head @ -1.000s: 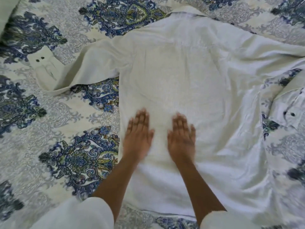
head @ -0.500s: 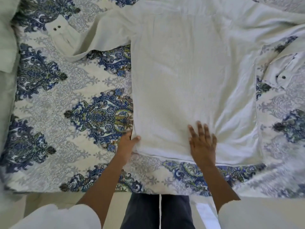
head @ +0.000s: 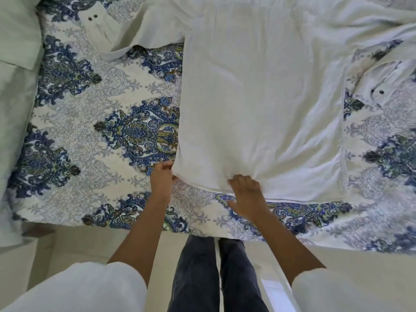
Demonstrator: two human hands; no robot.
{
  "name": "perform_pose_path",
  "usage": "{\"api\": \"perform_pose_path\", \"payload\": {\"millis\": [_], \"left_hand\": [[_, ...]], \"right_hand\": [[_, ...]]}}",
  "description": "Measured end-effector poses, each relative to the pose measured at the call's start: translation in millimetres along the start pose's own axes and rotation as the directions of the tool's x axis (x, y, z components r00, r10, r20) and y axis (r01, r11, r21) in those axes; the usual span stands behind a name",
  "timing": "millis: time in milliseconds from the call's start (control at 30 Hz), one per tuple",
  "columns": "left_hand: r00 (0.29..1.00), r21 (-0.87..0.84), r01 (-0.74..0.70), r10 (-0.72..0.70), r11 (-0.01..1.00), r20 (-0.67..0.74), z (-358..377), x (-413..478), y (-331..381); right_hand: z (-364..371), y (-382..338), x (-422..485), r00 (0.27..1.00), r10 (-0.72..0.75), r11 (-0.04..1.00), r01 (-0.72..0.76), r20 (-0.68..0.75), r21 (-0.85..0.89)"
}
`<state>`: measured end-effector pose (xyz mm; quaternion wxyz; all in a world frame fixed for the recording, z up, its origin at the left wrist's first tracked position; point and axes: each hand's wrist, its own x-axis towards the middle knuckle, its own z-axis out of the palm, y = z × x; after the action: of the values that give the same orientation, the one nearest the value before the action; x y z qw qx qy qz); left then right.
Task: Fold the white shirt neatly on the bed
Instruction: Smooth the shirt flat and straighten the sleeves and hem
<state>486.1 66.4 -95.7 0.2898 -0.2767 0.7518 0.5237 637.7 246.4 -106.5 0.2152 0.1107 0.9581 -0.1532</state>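
Note:
The white shirt [head: 254, 93] lies spread flat, back side up, on the patterned bedspread [head: 94, 136]. Its left sleeve runs to the far left and ends in a cuff with two dark buttons [head: 96, 28]. The right sleeve's cuff [head: 380, 86] lies bunched at the far right. My left hand [head: 161, 176] pinches the hem's near left corner. My right hand [head: 245, 190] is closed on the hem near its middle, and the cloth puckers into creases around the fingers.
A pale green pillow or folded cloth [head: 15, 64] lies along the bed's left side. The bed's near edge [head: 135, 226] runs just in front of my legs, with light floor below. Bare bedspread lies left of the shirt.
My hands went from flat on the shirt's back down to its hem. My left hand now pinches the corner and my right hand's fingers have curled shut on the hem. The view has pulled back.

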Motion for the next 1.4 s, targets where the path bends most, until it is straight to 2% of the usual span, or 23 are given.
{"api": "perform_pose_path", "payload": {"millis": [67,100,133,200,267,400,467,533,633,700,800,867,933,1000,1100,1167,1233,1267,1333,1400], "left_hand": [[0.996,0.067,-0.09,0.091,0.994,-0.011,3.5,2.6,0.7],[0.988,0.188,-0.156,0.151,0.97,0.042,1.5,4.9,-0.3],[0.969,0.35,-0.243,0.214,0.905,0.121,-1.4,6.1,-0.8],[0.915,0.586,-0.402,0.291,0.704,0.278,-6.0,8.2,-3.4],[0.873,0.638,-0.487,0.352,0.597,0.337,-6.3,7.7,-5.4],[0.776,0.674,-0.594,0.533,0.438,0.338,-2.8,2.4,-9.3],[0.766,0.635,-0.59,0.594,0.499,0.245,0.1,1.0,-11.9],[0.809,0.564,-0.535,0.575,0.629,0.125,4.7,0.0,-14.2],[0.9,0.345,-0.429,0.428,0.835,0.084,9.3,-1.4,-20.1],[0.939,0.154,-0.344,0.336,0.926,0.078,9.4,-2.4,-22.5],[0.949,-0.01,-0.298,0.298,0.954,0.104,6.5,-4.0,-24.0],[0.95,-0.037,-0.288,0.291,0.957,0.112,4.9,-3.6,-20.4],[0.949,0.007,-0.294,0.291,0.956,0.124,3.9,1.5,-17.8],[0.943,0.087,-0.323,0.312,0.943,0.119,3.8,4.9,-15.5],[0.911,0.297,-0.409,0.407,0.863,0.073,8.4,1.5,-12.3],[0.91,0.372,-0.401,0.411,0.837,0.056,12.7,-0.8,-13.8],[0.953,0.268,-0.286,0.303,0.92,-0.025,13.8,-1.1,-16.2],[0.977,0.134,-0.194,0.204,0.972,-0.066,12.4,-0.7,-17.6],[0.997,-0.101,-0.043,0.035,0.994,-0.073,7.1,-0.9,-19.3],[0.999,-0.117,0.008,-0.013,0.993,-0.045,2.9,-0.6,-21.9]], "right_hand": [[-3.1,-3.5,2.7,0.999,0.043,0.998,-0.044,0.026,0.042],[-4.3,-3.8,4.1,0.997,0.05,0.997,-0.054,0.063,0.064],[-5.2,-3.7,5.5,0.996,0.054,0.996,-0.059,0.077,0.068],[-9.7,-5.7,10.8,0.995,0.042,0.998,-0.046,0.094,0.042],[-13.8,-15.0,18.9,0.995,-0.008,0.998,0.002,0.1,0.055],[-12.5,-35.2,30.5,0.995,-0.059,0.997,0.054,0.083,0.053],[-9.1,-38.2,32.7,0.997,-0.045,0.999,0.044,0.066,0.029],[-7.5,-39.1,34.8,0.996,-0.067,0.998,0.066,0.054,0.012],[-8.9,-45.6,39.1,0.993,-0.116,0.991,0.113,0.035,0.064],[-11.2,-56.0,42.6,0.989,-0.143,0.982,0.138,0.024,0.129],[-14.0,-83.3,55.4,0.99,-0.14,0.954,0.138,-0.01,0.267],[-14.6,-101.1,65.0,0.993,-0.115,0.955,0.119,-0.032,0.272],[-13.8,-111.5,72.5,0.996,-0.074,0.967,0.086,-0.056,0.24],[-14.6,-112.9,76.4,0.998,0.008,0.945,0.012,-0.06,0.325],[-19.6,-108.3,75.8,0.994,0.108,0.811,-0.075,-0.023,0.58],[-25.2,-104.5,73.2,0.989,0.141,0.735,-0.081,-0.034,0.673],[-30.0,-99.8,70.8,0.99,0.116,0.783,-0.045,-0.075,0.621],[-30.3,-96.9,70.3,0.993,0.073,0.847,-0.015,-0.089,0.532],[-29.1,-91.8,69.0,0.997,-0.006,0.941,0.029,-0.071,0.338],[-28.9,-89.2,67.7,0.999,-0.023,0.961,0.028,-0.023,0.277]]}}
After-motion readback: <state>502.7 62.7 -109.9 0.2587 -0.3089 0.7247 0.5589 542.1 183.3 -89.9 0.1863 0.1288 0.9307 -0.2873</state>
